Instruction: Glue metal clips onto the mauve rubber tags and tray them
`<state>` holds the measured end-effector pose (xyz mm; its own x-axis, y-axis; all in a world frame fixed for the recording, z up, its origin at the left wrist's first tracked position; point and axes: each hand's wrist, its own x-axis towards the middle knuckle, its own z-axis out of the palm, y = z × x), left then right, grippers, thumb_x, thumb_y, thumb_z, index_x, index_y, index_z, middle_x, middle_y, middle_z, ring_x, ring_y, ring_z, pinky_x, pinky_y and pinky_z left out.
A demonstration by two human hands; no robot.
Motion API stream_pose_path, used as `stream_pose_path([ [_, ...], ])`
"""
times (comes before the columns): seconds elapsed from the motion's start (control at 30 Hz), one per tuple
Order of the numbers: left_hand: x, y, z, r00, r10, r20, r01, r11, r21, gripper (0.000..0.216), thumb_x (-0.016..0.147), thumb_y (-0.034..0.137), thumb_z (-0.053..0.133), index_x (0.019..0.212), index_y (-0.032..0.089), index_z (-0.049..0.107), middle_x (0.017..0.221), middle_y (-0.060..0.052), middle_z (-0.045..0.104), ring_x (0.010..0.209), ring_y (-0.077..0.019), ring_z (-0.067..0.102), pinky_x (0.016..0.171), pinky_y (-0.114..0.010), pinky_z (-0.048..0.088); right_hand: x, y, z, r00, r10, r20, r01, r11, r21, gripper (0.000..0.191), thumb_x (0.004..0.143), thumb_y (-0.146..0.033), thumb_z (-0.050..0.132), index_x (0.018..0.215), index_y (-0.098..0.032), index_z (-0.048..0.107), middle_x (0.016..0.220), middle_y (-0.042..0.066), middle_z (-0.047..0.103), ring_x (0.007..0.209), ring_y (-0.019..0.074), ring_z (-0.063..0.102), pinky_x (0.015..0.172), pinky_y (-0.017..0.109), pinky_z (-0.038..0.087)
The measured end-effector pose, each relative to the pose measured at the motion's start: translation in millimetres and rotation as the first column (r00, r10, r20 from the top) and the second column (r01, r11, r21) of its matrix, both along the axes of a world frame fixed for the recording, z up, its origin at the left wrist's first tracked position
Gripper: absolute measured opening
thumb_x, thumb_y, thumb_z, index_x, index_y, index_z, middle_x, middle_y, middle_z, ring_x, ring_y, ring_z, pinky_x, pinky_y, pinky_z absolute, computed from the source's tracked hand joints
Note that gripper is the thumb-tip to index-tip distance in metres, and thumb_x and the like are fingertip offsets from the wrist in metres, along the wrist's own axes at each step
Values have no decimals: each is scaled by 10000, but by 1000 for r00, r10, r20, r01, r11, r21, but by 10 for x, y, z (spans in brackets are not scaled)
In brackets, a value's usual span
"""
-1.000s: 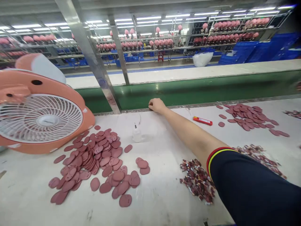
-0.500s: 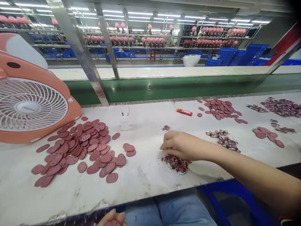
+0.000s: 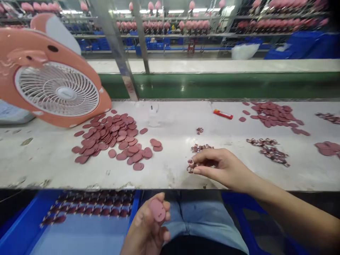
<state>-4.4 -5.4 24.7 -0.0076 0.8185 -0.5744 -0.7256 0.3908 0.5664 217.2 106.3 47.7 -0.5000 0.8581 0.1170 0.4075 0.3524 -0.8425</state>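
Observation:
Held over my lap, my left hand (image 3: 148, 226) has a flat maroon oval disc (image 3: 157, 210) with small holes between thumb and fingers. Above the table's front part, my right hand (image 3: 221, 166) pinches a small brown-and-white figure-like piece (image 3: 190, 165) between thumb and forefinger. Just behind it lies a pile of similar small pieces (image 3: 202, 148), partly covered by the hand. A smaller clump of them (image 3: 199, 130) sits farther back. To the left spreads a large heap of maroon oval discs (image 3: 114, 132).
An orange animal-shaped fan (image 3: 105, 101) stands at the left. Below the table edge, a blue crate (image 3: 79, 233) holds rows of assembled discs. A red box (image 3: 223, 114), more discs (image 3: 273, 113) and small pieces (image 3: 273, 154) lie to the right. A metal post (image 3: 130, 85) rises behind the table.
My right hand has drawn back from the pile and now holds a small piece. My left hand has come up into view with the disc. The view has tilted down and turned left.

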Motion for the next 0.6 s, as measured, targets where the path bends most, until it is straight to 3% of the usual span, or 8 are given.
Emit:
stream_pose_path([
  [0.13,66,-43,96,993,-90,75,91,996,-14,423,577,463,909,872,178,805,744,-36,734,630,-104,664,470,-138,507,-148,-325,123,979,49,-196,-76,989,-131,108,919,-315,688,988,-276,761,874,4,761,753,169,735,655,239,616],
  [0.2,78,-62,101,988,-124,87,123,992,9,416,601,460,903,880,168,803,721,-29,707,618,-101,647,485,-141,511,-206,-430,167,966,84,-243,-116,986,-119,152,905,-252,712,1029,-326,760,875,-21,763,743,153,733,662,219,614],
  [0.27,77,-81,78,981,-171,89,167,984,58,402,630,470,887,869,158,802,666,-13,665,571,-84,605,494,-140,507,-250,-500,189,964,113,-240,-134,988,-73,212,901,-222,722,1063,-357,745,876,-43,758,738,132,720,671,198,602],
  [0.4,63,-109,0,963,-247,108,231,963,139,361,674,487,856,815,159,805,630,-1,629,541,-67,572,513,-136,507,-299,-561,182,972,160,-173,-170,984,-44,154,920,-254,713,1041,-350,725,841,-67,729,713,91,678,664,161,561],
  [0.6,49,-138,-36,958,-248,146,227,963,145,287,712,445,844,755,165,795,657,-2,671,588,-78,634,538,-139,536,-321,-560,190,973,206,-107,-208,978,-12,129,938,-278,690,1051,-331,722,820,-25,725,694,135,682,608,232,552],
])
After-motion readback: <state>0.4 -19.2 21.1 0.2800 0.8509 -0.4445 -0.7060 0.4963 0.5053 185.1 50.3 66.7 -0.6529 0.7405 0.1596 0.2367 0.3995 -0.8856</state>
